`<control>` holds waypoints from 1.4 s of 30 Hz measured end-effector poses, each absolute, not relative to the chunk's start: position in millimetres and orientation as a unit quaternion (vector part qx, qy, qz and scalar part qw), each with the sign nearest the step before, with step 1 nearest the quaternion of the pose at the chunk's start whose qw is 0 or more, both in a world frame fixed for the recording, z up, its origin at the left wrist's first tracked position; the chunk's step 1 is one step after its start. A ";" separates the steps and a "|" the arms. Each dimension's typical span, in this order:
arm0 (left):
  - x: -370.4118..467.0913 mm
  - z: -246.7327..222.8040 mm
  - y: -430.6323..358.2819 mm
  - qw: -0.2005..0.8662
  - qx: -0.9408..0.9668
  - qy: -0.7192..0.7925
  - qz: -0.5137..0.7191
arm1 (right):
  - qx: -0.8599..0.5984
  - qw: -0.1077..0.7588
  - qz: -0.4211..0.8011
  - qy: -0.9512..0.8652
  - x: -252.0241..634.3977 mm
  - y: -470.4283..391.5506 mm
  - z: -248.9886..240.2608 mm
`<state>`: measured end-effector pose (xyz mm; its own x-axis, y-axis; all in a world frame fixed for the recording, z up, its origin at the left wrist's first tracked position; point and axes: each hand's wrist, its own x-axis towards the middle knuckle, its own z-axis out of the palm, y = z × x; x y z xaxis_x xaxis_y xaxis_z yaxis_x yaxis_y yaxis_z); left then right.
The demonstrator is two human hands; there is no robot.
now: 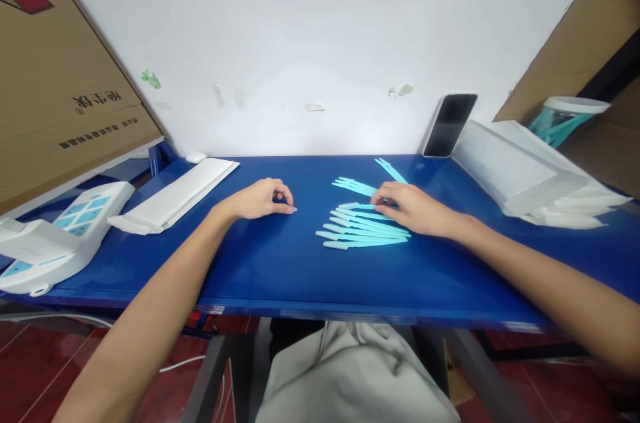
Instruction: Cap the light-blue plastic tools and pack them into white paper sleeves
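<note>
Several light-blue eyebrow razors lie fanned out on the blue table, their paler ends toward the left. At the top of this fan, my right hand pinches one eyebrow razor between thumb and fingers. Just behind it a smaller bunch of razors lies partly hidden by the fingers. Farther back, a few more razors point toward the wall. My left hand rests on the table left of the fan, fingers curled and thumb close to the index finger, with nothing visible in it.
White padded sleeves and a white power strip-like device lie at left beside a cardboard box. A phone leans on the wall. White packets and a lidded jar of blue razors are at right.
</note>
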<state>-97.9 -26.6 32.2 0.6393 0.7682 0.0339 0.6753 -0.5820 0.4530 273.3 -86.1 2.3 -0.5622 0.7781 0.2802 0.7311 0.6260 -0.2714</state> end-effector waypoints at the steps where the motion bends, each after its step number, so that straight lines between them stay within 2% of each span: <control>1: -92.6 30.3 -28.5 0.208 0.882 0.404 0.126 | -0.433 0.189 0.065 -0.879 272.2 -86.5 3.2; 7: -70.2 15.5 -33.3 0.180 0.882 0.391 0.189 | -0.442 0.184 0.068 -0.875 265.5 -94.7 9.1; 12: -62.5 10.9 -32.2 0.109 0.855 0.463 0.207 | -0.436 0.212 0.043 -0.874 265.7 -95.5 7.9; 18: -67.9 9.8 -29.0 0.108 0.844 0.459 0.256 | -0.409 0.203 0.033 -0.889 268.1 -90.8 1.3; 22: -70.9 6.5 -26.6 0.101 0.866 0.424 0.243 | -0.404 0.189 0.046 -0.894 266.2 -91.3 2.1; 28: -67.9 8.7 -29.3 0.074 0.898 0.379 0.212 | -0.401 0.219 0.046 -0.888 265.7 -91.9 4.5; 33: -67.2 9.3 -30.0 0.018 0.902 0.378 0.209 | -0.411 0.202 0.047 -0.888 267.2 -90.0 3.1; 42: -65.9 8.5 -29.4 0.018 0.907 0.369 0.201 | -0.458 0.174 0.020 -0.872 267.6 -88.3 1.6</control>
<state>-65.9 -29.4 8.5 0.6464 0.6775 0.3509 0.6632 -0.7263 0.1807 267.6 -88.3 1.6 -0.5200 0.8050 0.2856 0.7912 0.5799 -0.1939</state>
